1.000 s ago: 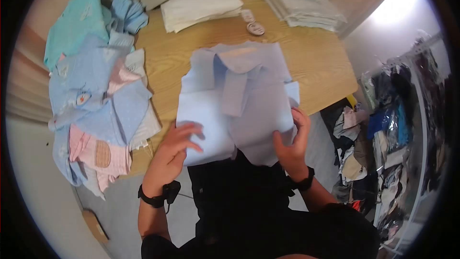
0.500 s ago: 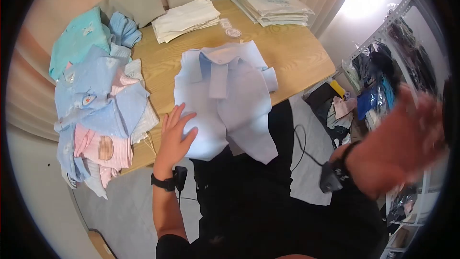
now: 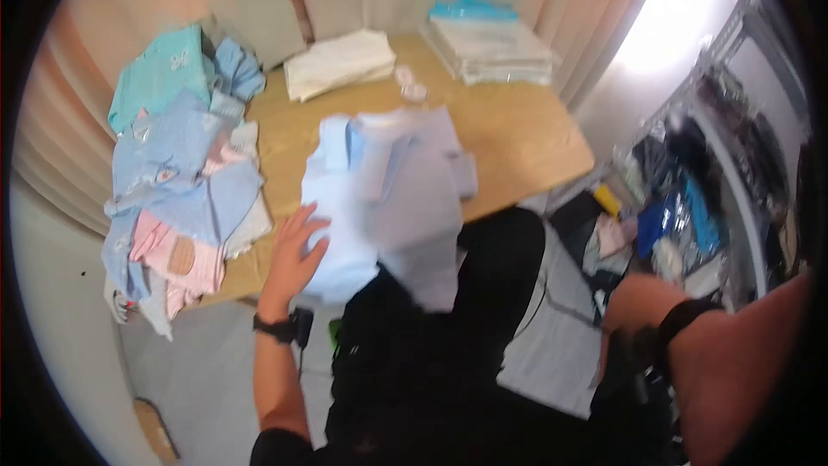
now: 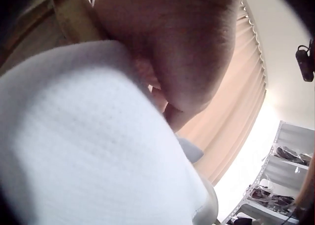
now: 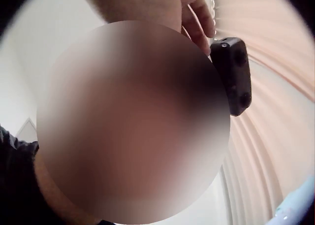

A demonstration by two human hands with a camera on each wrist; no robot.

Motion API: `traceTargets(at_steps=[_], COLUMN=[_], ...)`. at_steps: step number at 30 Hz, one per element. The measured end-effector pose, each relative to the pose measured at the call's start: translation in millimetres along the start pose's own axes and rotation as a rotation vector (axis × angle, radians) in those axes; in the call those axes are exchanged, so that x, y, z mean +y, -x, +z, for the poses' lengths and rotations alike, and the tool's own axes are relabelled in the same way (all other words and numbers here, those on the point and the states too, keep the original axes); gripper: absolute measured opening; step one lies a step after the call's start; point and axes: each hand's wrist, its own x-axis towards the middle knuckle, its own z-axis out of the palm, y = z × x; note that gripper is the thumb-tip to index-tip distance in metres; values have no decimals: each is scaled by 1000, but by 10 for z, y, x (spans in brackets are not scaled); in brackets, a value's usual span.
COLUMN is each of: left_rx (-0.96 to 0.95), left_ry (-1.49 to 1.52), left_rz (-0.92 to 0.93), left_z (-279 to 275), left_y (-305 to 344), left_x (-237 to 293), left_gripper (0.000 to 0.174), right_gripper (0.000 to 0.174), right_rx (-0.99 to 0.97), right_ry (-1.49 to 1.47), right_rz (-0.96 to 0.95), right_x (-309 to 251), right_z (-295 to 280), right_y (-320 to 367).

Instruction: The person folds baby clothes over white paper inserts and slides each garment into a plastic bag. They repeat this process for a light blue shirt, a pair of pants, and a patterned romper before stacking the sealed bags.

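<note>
A pale blue child's garment lies on the wooden table, its lower end hanging over the front edge. My left hand rests at its left side with fingers spread; the left wrist view has this hand above the pale cloth. My right hand is raised close to the head camera and cut off by the edge of the head view. In the right wrist view, its loosely extended fingers are right beside a small black box. A blurred patch covers much of that view.
Rumpled blue, pink and mint clothes pile up on the table's left. White folded sheets and a stack of clear bags stand at the back, small round tags between them. A metal rack of bagged clothes stands right.
My right hand has left the garment's right side and swung up and right toward the head. The left hand has stayed on the garment, and the head view has shifted.
</note>
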Motion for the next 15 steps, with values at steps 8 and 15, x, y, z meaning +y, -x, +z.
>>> traceTargets(at_steps=[8, 15], left_rx=[179, 229], left_ry=[-82, -164], left_rz=[-36, -23], left_z=[129, 144], left_y=[-8, -11], left_x=[140, 149], left_gripper=[23, 22], right_gripper=[47, 41], right_rx=[33, 27], right_ry=[-15, -33], right_rz=[40, 78], right_x=[373, 554], right_z=[-61, 5], right_y=[348, 460])
